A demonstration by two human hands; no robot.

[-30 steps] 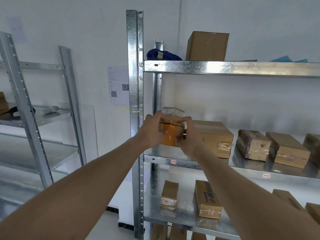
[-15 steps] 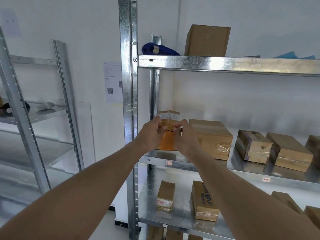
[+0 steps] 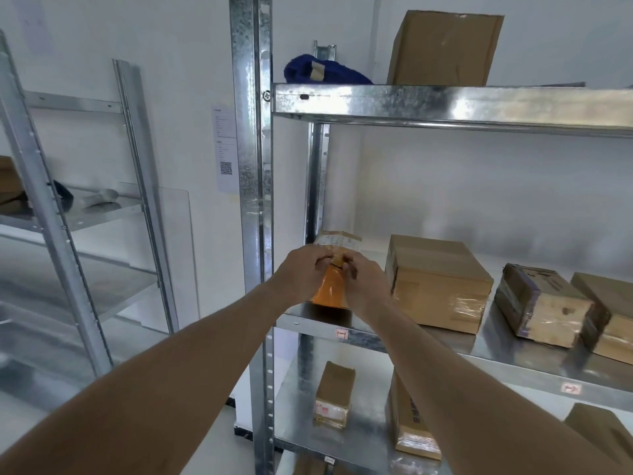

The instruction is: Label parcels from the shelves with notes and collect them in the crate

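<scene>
Parcel (image 3: 337, 242) stays on shelf (image 3: 445, 341), frame centre | left hand (image 3: 305, 269), right hand (image 3: 363, 279) pinch orange note (image 3: 331, 286) against it, likely for support.

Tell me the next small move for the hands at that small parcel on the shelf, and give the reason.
Probably press the orange note flat against the small parcel. Both the left hand and the right hand pinch at the note's top edge on the parcel's front, while the rest of the note hangs loose below, so it likely isn't stuck down yet. Lifting the parcel off the shelf comes after.
</scene>
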